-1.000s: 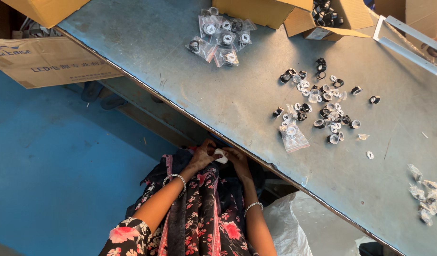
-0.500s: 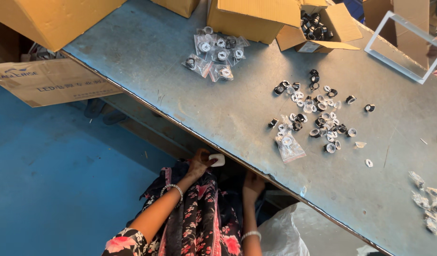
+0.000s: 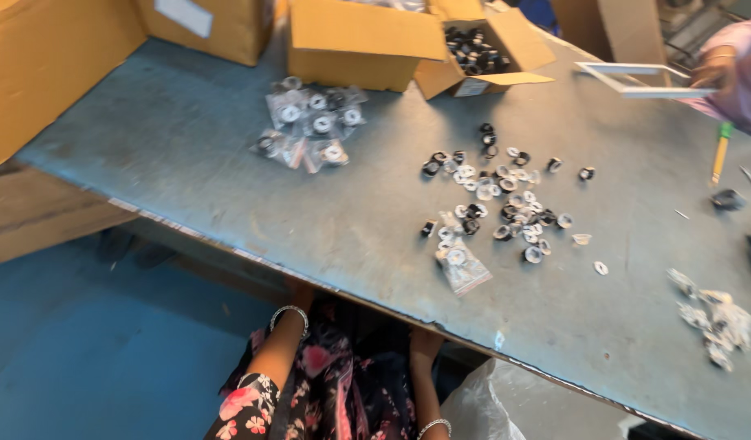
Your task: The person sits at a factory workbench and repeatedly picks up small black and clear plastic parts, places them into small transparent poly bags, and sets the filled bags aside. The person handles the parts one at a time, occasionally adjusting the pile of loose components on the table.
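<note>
Both hands have dropped beneath the near edge of the grey table [image 3: 229, 187]; their grip cannot be told. The small white piece held a moment ago is gone from view. Loose black and white rings [image 3: 506, 200] lie scattered above, near bagged rings [image 3: 310, 126] and cardboard boxes [image 3: 367, 41]. Blue floor [image 3: 82, 358] below.

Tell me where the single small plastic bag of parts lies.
In the head view the small plastic bag lies near the table's front edge, just below the loose pile of rings.

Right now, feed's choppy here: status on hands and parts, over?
Left hand hidden under table edge; right hand just below it. Rings, small bag untouched on top. Nothing blocking.
</note>
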